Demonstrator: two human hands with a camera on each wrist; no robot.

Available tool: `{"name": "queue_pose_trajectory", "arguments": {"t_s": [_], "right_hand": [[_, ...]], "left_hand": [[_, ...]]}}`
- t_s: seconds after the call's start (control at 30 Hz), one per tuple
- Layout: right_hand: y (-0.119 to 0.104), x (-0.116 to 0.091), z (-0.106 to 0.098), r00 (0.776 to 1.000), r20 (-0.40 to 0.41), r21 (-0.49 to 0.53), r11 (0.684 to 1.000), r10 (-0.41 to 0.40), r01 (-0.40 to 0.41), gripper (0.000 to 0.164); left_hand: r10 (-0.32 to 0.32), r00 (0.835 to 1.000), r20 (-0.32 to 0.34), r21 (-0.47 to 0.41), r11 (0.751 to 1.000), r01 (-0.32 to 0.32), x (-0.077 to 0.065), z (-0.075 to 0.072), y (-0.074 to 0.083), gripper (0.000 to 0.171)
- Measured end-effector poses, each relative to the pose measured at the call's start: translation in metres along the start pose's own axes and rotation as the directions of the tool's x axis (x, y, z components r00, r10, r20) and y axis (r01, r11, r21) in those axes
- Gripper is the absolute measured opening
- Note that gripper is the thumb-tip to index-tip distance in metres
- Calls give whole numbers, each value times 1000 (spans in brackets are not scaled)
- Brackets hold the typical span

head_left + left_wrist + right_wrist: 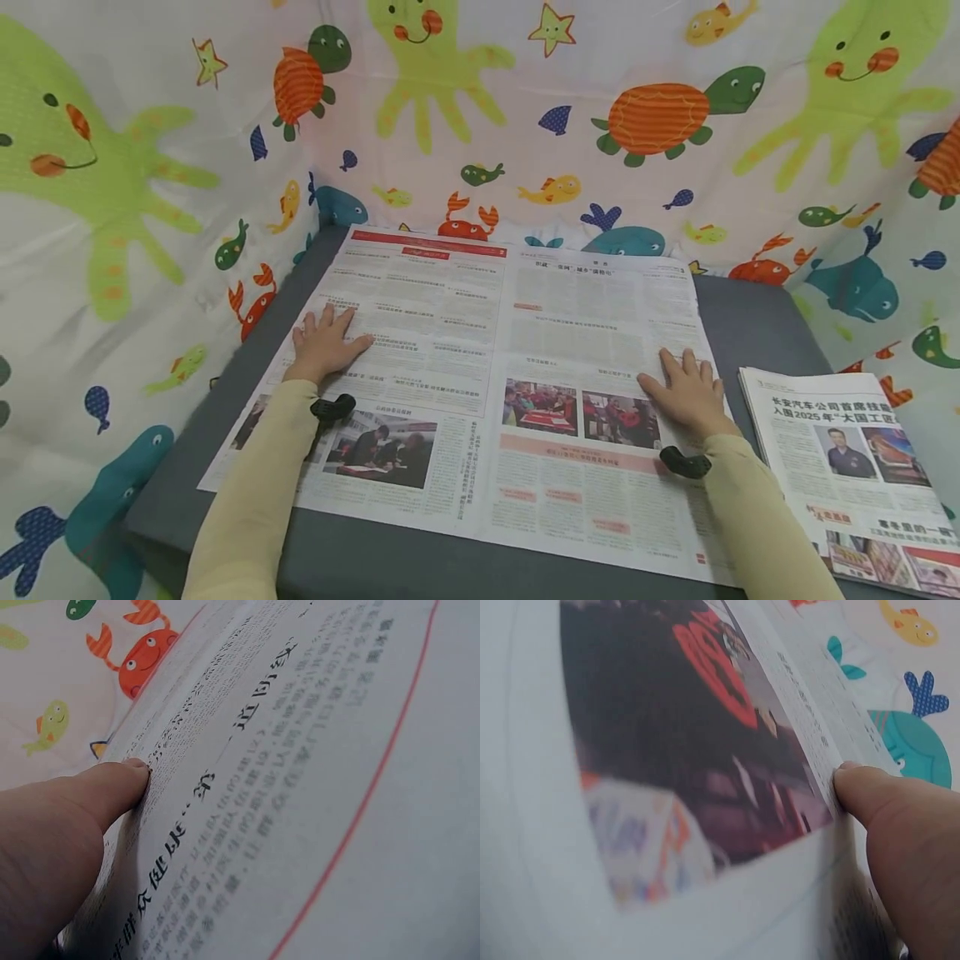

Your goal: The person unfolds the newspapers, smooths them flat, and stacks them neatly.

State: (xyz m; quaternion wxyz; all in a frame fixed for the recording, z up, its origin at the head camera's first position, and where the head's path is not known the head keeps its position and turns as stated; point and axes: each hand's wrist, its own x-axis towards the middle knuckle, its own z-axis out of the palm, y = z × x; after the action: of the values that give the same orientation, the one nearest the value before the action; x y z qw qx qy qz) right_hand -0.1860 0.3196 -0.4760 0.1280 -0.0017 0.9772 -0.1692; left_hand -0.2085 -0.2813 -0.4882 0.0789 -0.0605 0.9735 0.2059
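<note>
A newspaper sheet (457,400) lies spread out flat on the dark grey table, its print upside down to the head view. My left hand (324,343) rests on its left part with the fingers spread. Over on the right part, my right hand (690,393) lies on the paper with fingers spread too, beside two printed photos. In the left wrist view the thumb (105,787) touches the printed page. The right wrist view shows the other thumb (877,796) against the paper next to a blurred colour photo. Neither hand holds anything.
A folded stack of newspapers (847,475) lies at the table's right side. The dark grey table (390,558) shows around the sheet. A white curtain (465,75) printed with sea animals hangs behind and at both sides. A small black device (686,462) sits at each wrist.
</note>
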Motion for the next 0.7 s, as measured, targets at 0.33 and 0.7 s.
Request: {"name": "queue_pose_trajectory", "arguments": {"t_s": [0.33, 0.7], "right_hand": [[16, -9, -2, 999, -32, -12, 999, 35, -35, 91], [17, -11, -1, 998, -45, -19, 999, 36, -37, 92]], "left_hand": [[-3, 1000, 16, -15, 1000, 3, -1, 0, 5, 87], [10, 1000, 1, 3, 1000, -10, 2, 4, 4, 86]]}}
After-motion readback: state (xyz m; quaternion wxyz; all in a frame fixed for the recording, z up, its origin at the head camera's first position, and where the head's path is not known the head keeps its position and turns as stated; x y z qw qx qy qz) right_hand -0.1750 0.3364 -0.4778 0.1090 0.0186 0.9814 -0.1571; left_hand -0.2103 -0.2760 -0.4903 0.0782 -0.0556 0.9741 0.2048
